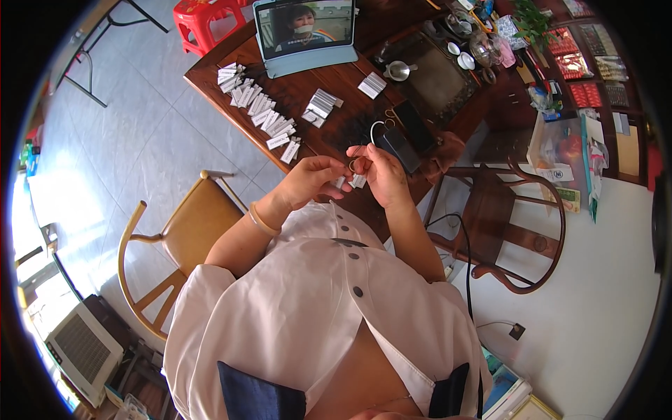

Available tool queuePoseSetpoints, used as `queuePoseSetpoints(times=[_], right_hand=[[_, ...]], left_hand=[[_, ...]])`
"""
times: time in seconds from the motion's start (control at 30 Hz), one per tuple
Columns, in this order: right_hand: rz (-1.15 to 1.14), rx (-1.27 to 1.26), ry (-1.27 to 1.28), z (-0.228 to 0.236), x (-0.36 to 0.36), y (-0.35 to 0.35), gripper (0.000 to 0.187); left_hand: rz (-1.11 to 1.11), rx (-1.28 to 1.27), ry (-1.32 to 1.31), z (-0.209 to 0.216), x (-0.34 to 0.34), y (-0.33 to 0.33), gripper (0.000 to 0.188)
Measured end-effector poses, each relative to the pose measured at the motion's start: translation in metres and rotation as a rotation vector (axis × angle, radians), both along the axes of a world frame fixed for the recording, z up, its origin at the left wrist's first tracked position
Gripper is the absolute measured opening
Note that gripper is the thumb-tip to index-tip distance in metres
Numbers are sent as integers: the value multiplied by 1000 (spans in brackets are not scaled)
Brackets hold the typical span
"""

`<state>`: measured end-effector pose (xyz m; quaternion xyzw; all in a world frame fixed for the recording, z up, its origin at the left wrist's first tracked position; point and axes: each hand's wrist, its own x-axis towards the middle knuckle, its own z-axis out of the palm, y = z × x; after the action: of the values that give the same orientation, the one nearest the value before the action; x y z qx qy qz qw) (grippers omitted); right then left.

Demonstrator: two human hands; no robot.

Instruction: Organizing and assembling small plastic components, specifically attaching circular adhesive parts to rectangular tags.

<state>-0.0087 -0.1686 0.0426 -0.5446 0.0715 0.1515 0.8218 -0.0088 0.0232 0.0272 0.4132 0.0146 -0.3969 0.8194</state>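
My left hand [313, 180] and my right hand [383, 176] meet above the table's near edge, fingertips close together. Both are closed in a pinch, around something thin and dark that is too small to make out. Just under the fingers are small whitish tags [358, 180]; whether they are held or lie on the table I cannot tell. Beyond the left hand, a long row of white printed tags [260, 110] runs along the table's left edge. Two stacks of similar grey-white strips, one nearer [322, 105] and one farther [372, 85], lie ahead, with thin dark strands around them.
A tablet [306, 31] in a light blue stand plays a video at the back. Beside my right hand lie a black box-like device [400, 150] and a white cable. A tea tray [434, 73] with cups is farther right. Chairs stand left [203, 224] and right [490, 210].
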Motion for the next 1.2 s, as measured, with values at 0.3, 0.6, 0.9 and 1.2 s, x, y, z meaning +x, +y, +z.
queuePoseSetpoints(times=[0.3, 0.6, 0.9, 1.2], right_hand=[[123, -284, -83, -3, -6, 4, 15], [217, -455, -152, -1, -7, 0, 13], [305, -556, -76, -25, -10, -1, 14], [171, -684, -245, -95, 1, 14, 29]], left_hand=[[-30, 297, -87, -14, -1, -4, 20], [-30, 378, -138, -4, -1, -2, 16], [-97, 419, -236, -24, -8, 10, 14], [2, 1098, -627, -101, -5, 26, 24]])
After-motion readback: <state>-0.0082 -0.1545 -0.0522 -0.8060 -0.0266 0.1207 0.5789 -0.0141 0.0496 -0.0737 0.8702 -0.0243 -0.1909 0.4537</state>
